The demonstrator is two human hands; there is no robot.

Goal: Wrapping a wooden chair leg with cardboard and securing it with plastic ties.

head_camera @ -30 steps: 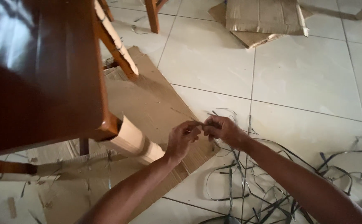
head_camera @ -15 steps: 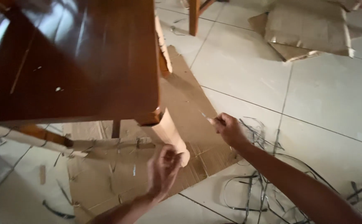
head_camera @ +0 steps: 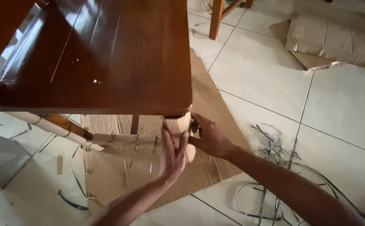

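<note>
Both hands have moved in since the previous frame and now meet at the cardboard-wrapped table leg [head_camera: 181, 134] below the corner of the brown wooden tabletop [head_camera: 103, 58]. Left hand [head_camera: 173, 155]: fingers spread, palm flat against the wrap's near face. Right hand [head_camera: 209, 138]: fingers curled round the wrap's right side. The leg stands on a flattened cardboard sheet [head_camera: 124, 167] on the tiled floor. Loose plastic strapping [head_camera: 274, 167] lies to the right.

Left hand [head_camera: 173, 155] open, palm flat, fingers up; right hand [head_camera: 209, 138] opposite, fingers curled, thumb up; both forearms reach forward, converging
</note>
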